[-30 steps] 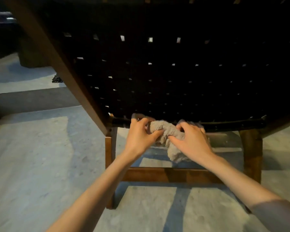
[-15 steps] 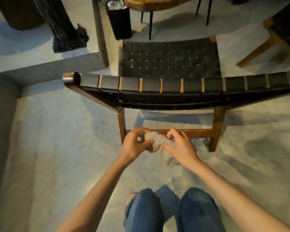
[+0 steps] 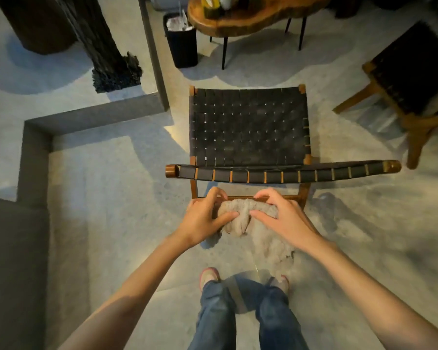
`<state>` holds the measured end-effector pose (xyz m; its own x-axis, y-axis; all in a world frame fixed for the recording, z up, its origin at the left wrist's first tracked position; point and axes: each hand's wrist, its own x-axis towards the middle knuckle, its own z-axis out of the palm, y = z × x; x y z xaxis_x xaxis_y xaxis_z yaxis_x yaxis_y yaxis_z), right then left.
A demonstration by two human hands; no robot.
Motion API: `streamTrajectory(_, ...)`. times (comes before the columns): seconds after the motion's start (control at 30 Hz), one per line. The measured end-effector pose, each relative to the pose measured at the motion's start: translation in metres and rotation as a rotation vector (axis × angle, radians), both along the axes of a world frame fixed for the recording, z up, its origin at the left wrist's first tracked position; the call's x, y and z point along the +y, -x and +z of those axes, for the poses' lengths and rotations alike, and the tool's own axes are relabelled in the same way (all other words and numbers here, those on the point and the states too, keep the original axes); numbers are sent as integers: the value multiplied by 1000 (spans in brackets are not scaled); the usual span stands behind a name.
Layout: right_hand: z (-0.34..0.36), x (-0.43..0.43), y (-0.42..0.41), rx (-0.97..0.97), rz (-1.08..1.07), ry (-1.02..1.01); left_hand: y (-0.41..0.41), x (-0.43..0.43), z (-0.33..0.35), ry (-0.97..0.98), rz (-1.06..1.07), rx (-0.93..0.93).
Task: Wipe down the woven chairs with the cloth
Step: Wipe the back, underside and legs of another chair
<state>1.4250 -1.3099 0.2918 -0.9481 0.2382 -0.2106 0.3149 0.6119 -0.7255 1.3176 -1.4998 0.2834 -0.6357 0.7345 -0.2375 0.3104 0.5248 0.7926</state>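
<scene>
Hands: left hand [image 3: 204,218] and right hand [image 3: 283,218] both grip bunched cloth [image 3: 240,218] | behind woven chair [image 3: 248,127], standing on the floor [image 3: 111,198]

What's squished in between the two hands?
The bunched grey cloth, as the head view shows. The left hand and the right hand each grip one side of it.

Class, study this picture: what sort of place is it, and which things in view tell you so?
Probably a café or lounge seating area; a home is possible. A woven chair and a second woven chair stand near a slab-topped wooden table, with a black bin beside it.
</scene>
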Motion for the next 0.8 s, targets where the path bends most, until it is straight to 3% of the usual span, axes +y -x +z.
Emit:
streamTrajectory(0.07,20,-4,7,16,-3,41,14,-8,21,-18,-16,-57)
streamTrajectory(0.17,42,-15,23,37,-21,131,37,-23,37,30,-12,26)
streamTrajectory(0.37,50,-40,67,74,-27,170,80,-48,51,-92,46,88)
streamTrajectory(0.8,32,-24,234,-6,11,165,241,-39,59,96,0,149)
